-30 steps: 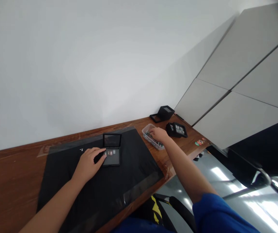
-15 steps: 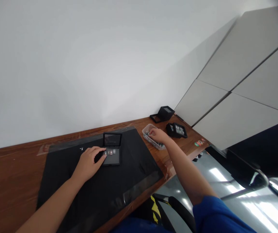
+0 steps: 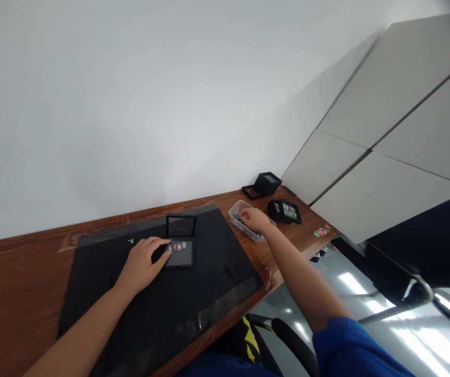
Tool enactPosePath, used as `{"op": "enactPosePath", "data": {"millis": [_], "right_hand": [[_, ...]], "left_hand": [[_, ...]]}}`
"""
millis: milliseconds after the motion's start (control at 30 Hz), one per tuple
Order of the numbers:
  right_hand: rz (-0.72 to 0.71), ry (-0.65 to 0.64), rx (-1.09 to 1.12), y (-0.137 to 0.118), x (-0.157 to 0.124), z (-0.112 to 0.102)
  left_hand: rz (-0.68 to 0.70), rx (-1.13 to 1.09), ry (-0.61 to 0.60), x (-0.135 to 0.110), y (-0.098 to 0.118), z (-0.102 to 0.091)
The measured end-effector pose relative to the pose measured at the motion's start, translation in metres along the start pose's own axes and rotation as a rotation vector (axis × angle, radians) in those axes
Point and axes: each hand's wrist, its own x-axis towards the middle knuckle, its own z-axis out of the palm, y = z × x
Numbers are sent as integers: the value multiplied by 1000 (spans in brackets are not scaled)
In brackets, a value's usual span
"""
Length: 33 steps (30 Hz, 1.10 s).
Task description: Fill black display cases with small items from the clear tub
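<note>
Since 1 s ago the R hand [image 3: 257, 220] has edged a little further over the clear tub [image 3: 233, 215]; the L hand [image 3: 142, 262] hasn't budged. Step in hand, as I read it: fishing a small piece out of the tub w/ the R, fingers curled down among the bits. Can't tell if anything's pinched yet, too small. L hand lies flat, fingers loosely spread, tips on the open black case [image 3: 181, 256], steadying it. A carry would need a fine pinch & a clean lift clear of the rim. Case sits just past the L fingertips: shallow, lid upright at its far side, approx three small pieces [image 3: 178, 246] in a row.
</note>
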Motion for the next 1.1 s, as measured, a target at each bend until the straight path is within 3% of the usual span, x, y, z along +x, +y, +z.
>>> {"op": "enactPosePath", "data": {"millis": [233, 433, 533, 633, 833, 967, 1100], "right_hand": [[35, 47, 57, -10, -4, -7], [121, 269, 209, -13, -29, -41], [107, 341, 306, -30, -50, -46], [-4, 322, 397, -67, -71, -30], [-180, 199, 466, -147, -86, 35], [-168, 195, 461, -165, -76, 62], [-122, 210, 480, -165, -71, 71]], "left_hand": [[-9, 2, 6, 1, 3, -1], [-10, 1, 7, 1, 3, -1], [-11, 1, 4, 0, 3, -1], [-13, 1, 2, 0, 4, -2], [-3, 0, 4, 0, 5, -4], [-7, 3, -4, 0, 7, -5], [-14, -1, -16, 0, 7, -5]]}}
